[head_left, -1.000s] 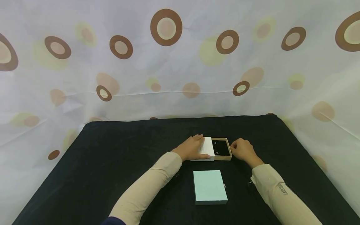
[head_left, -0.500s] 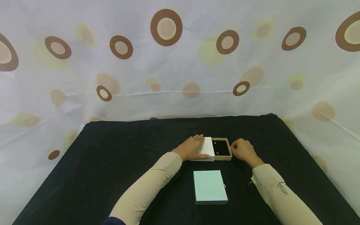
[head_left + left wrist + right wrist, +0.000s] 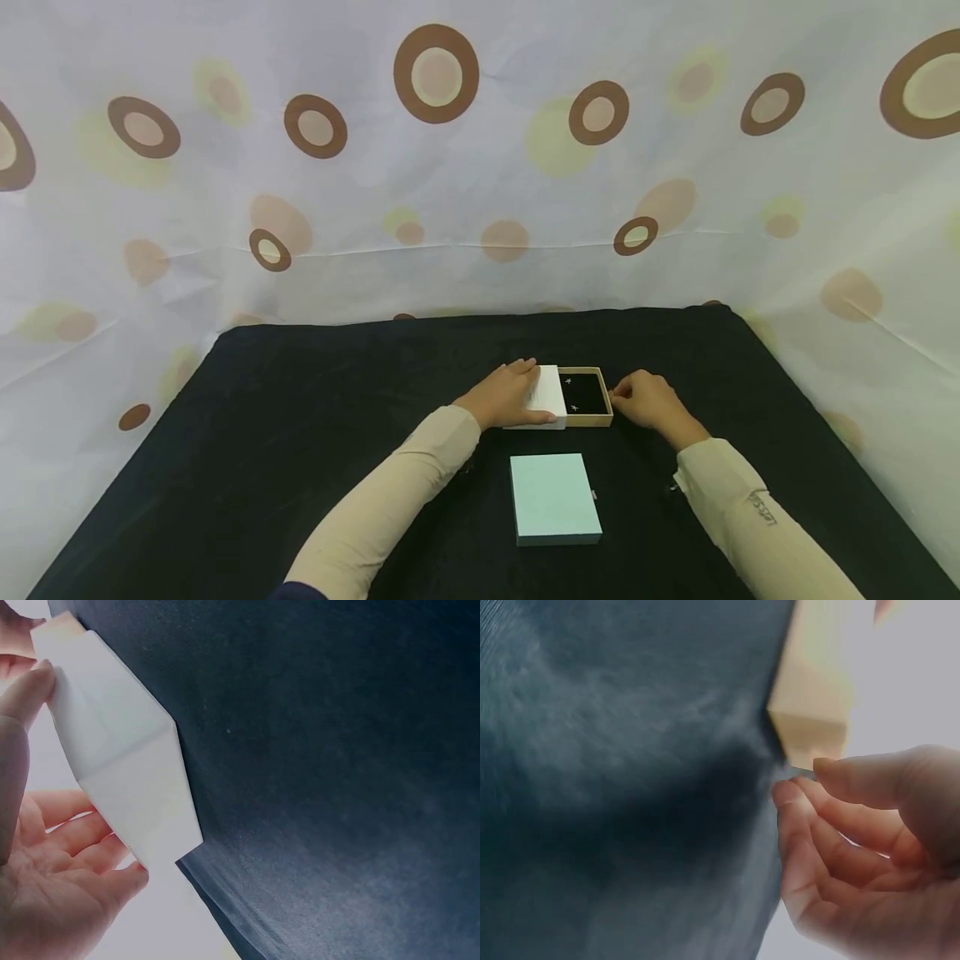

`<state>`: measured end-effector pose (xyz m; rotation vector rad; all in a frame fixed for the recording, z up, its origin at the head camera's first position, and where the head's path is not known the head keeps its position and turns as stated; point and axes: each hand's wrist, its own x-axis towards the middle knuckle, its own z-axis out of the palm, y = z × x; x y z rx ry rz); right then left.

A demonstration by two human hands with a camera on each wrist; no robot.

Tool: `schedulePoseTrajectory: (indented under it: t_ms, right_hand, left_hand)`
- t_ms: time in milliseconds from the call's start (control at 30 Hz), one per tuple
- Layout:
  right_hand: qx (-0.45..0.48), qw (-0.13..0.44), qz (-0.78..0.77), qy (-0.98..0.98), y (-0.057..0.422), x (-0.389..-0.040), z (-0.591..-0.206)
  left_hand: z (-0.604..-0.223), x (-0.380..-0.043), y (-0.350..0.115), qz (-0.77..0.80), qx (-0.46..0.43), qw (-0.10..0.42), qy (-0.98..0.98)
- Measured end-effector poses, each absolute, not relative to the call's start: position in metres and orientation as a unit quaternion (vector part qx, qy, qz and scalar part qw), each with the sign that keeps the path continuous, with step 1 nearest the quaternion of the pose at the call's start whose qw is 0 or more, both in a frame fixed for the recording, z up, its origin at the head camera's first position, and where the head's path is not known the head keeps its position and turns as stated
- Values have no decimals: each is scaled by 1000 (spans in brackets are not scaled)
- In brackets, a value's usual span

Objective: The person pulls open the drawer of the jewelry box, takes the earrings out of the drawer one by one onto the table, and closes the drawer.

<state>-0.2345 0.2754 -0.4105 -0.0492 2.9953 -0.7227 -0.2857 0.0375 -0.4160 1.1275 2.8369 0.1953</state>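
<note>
A white slide-out jewelry box point(image 3: 551, 396) lies on the black cloth in the head view. Its gold-tan drawer point(image 3: 589, 421) sticks out to the right, with a black insert point(image 3: 587, 393) bearing two small silvery star-shaped earrings point(image 3: 574, 408). My left hand point(image 3: 504, 395) grips the white outer sleeve point(image 3: 112, 712), fingers across its top and thumb along the near side. My right hand point(image 3: 651, 402) is at the drawer's outer end, thumb and forefinger pinching what looks like a small pull tab point(image 3: 802, 774) there. The far edge of the sleeve is partly hidden by my left fingers.
A pale teal box point(image 3: 555, 496) lies nearer to me, with a small tab point(image 3: 594, 495) on its right side. Black cloth point(image 3: 337, 400) covers the table. Behind it hangs a white curtain point(image 3: 450, 183) with brown and yellow circles.
My right hand has shifted slightly to the right, away from the drawer's end. The view has turned a little; the box, drawer and left hand otherwise keep their positions.
</note>
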Motion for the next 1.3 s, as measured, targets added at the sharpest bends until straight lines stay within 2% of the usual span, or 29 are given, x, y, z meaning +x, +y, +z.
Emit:
schedulePoseTrajectory:
  t_ms: [300, 467, 633, 933, 1300]
  right_hand:
    - [-50, -52, -256, 964, 269, -224, -390]
    - [-69, -69, -263, 960, 255, -222, -386]
    - [-89, -67, -259, 959, 245, -224, -392]
    - [-78, -28, -227, 970, 234, -230, -405]
    - [-92, -28, -201, 975, 230, -235, -410]
  left_hand:
    - [-416, -285, 37, 70, 373, 34, 925]
    - [-416, -286, 37, 73, 369, 43, 926]
    - [-417, -286, 36, 68, 366, 45, 927]
    - [-417, -284, 36, 73, 370, 41, 925]
    - [-417, -286, 36, 65, 370, 37, 926]
